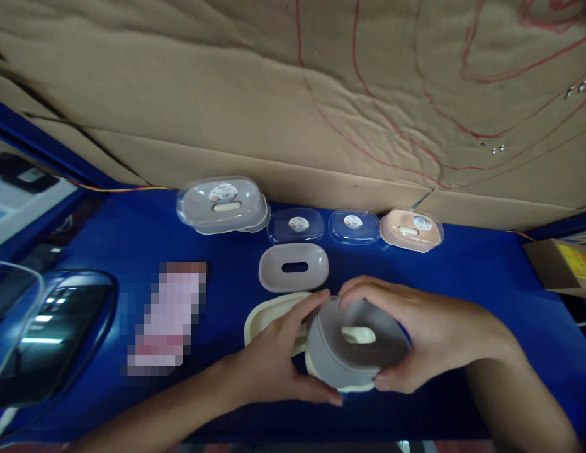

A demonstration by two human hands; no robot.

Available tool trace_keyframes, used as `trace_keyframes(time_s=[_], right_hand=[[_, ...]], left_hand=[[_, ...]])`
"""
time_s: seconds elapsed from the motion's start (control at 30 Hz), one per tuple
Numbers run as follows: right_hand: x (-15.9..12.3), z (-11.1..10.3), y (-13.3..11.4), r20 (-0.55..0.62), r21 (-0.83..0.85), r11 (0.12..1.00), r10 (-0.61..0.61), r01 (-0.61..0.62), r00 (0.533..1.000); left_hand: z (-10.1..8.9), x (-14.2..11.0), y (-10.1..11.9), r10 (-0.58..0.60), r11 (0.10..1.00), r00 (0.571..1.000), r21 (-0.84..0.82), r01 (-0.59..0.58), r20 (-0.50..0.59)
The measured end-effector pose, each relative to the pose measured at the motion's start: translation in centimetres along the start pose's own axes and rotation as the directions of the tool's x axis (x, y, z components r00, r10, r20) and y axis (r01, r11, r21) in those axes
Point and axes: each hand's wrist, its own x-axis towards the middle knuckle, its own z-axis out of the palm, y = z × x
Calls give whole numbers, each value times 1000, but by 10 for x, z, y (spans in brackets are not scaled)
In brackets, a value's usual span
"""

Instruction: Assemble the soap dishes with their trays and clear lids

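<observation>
A grey oval soap dish (328, 346) with a slot in its middle is held up between my two hands, tilted. A cream layer shows through its slot and along its lower edge. My right hand (406, 333) grips its right side, fingers on the far rim and thumb on the near rim. My left hand (286, 355) curves round its left side, index finger at the far edge and thumb below the near edge. Behind my left hand lies a cream oval tray (262, 318), partly hidden. Just beyond sits a greyish slotted insert (269, 267) on the blue surface.
Along the back stand a grey lidded dish (193, 204), two clear lids (278, 236) (340, 237) and a pink lidded dish (391, 229). A blurred pinkish object (172, 308) and a dark glossy device (51, 327) lie left. Cardboard (226, 94) forms the back wall; a box (552, 264) stands right.
</observation>
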Motion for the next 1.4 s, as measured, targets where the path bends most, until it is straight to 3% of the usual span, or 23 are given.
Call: trace_keyframes(time_s=[0.23, 0.33, 0.43, 0.57, 0.7, 0.87, 0.93, 1.03, 1.1, 1.2, 1.3, 1.4], right_hand=[[-19, -38, 22, 174, 122, 990, 45, -67, 984], [-24, -48, 39, 125, 90, 985, 134, -146, 983], [-20, -45, 54, -10, -18, 971, 238, -238, 971], [-2, -19, 70, -238, -268, 924, 212, -274, 948], [13, 3, 72, -263, -423, 875, 132, -237, 956], [8, -5, 66, -293, -477, 846, 100, -236, 951], [1, -16, 67, -362, -474, 837, 99, -274, 927], [-13, -36, 78, -535, -493, 758, 125, -428, 836], [-25, -49, 89, -624, -473, 671, 203, -571, 755], [-40, -66, 105, -653, -398, 572, 372, -717, 659], [-49, -74, 115, -619, -362, 552, 459, -751, 637], [-53, -76, 121, -600, -377, 556, 463, -741, 652]], left_hand=[[17, 0, 0, 210, 956, 976, 198, -218, 62], [17, 3, -1, 345, 852, 933, 382, -358, 105], [15, 5, 6, 419, 679, 888, 583, -446, 191], [20, 6, 14, 392, 498, 864, 717, -488, 315], [28, 4, 12, 315, 392, 883, 799, -455, 348], [31, 3, 10, 270, 367, 918, 851, -376, 289], [30, 4, 10, 261, 353, 935, 877, -325, 241], [29, 6, 8, 244, 313, 955, 918, -242, 169], [28, 7, 7, 240, 294, 961, 933, -207, 138], [24, 8, 5, 242, 290, 962, 936, -198, 128], [16, 11, 3, 254, 275, 946, 923, -270, 201], [3, 15, -2, 272, 241, 891, 871, -429, 364]])
